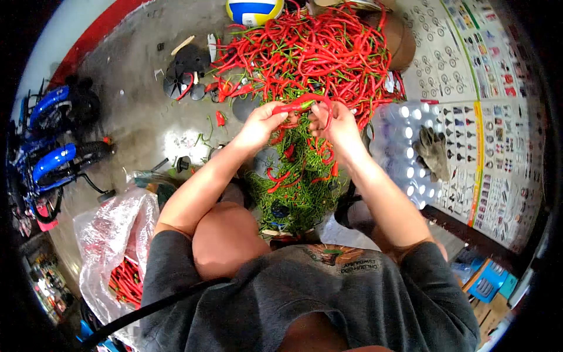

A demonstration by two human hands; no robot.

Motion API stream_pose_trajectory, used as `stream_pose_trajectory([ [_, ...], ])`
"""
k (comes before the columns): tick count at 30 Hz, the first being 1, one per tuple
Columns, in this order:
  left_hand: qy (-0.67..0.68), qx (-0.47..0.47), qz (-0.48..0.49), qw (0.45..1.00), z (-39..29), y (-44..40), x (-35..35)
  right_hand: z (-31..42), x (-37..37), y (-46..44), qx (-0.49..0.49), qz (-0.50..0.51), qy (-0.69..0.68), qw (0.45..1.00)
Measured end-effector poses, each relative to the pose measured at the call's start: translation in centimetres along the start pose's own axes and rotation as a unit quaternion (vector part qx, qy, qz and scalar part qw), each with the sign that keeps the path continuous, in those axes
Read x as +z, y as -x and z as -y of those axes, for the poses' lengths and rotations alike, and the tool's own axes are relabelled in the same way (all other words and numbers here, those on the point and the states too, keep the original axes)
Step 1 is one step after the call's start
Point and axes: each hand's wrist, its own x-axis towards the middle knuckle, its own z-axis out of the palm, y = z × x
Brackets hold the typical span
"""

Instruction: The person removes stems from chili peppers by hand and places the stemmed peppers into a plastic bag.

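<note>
Both my hands are raised close together at the lower edge of a large heap of long red chili peppers (pixel 311 53). My left hand (pixel 263 124) is closed, pinching a red chili pepper (pixel 285 108) between thumb and fingers. My right hand (pixel 337 124) is closed at the green stem end (pixel 307 105), with a curved red length of chili arching over its fingers. Whether this is one pepper or several is hard to tell. Beneath my hands, a pile of green stems (pixel 287 196) with a few red pieces lies between my knees.
A clear plastic bag (pixel 94 223) holding red chilies (pixel 126 283) stands at left. Blue bikes (pixel 53 161) are beyond it. At right are shrink-wrapped bottles (pixel 399 146) with a grey glove (pixel 433 154) on top, beside a printed chart (pixel 463 129). A ball (pixel 254 12) sits behind the heap.
</note>
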Motion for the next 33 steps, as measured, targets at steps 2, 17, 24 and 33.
stream_pose_trajectory([
  [2,-0.137,0.029,-0.003,0.990,0.4,-0.7,-1.0,-1.3,0.0,-1.3,0.026,0.036,-0.046,0.998],
  [17,-0.480,0.063,-0.163,0.860,-0.3,0.6,-0.7,-1.8,0.2,-0.4,0.030,0.158,-0.203,0.966],
  [24,-0.442,0.099,-0.191,0.871,-0.3,1.2,-1.1,-2.4,2.2,-0.9,0.044,0.105,-0.143,0.983],
  [33,-0.168,0.048,-0.165,0.971,-0.7,1.5,-1.6,-3.2,3.3,-1.1,0.109,0.250,-0.359,0.892],
])
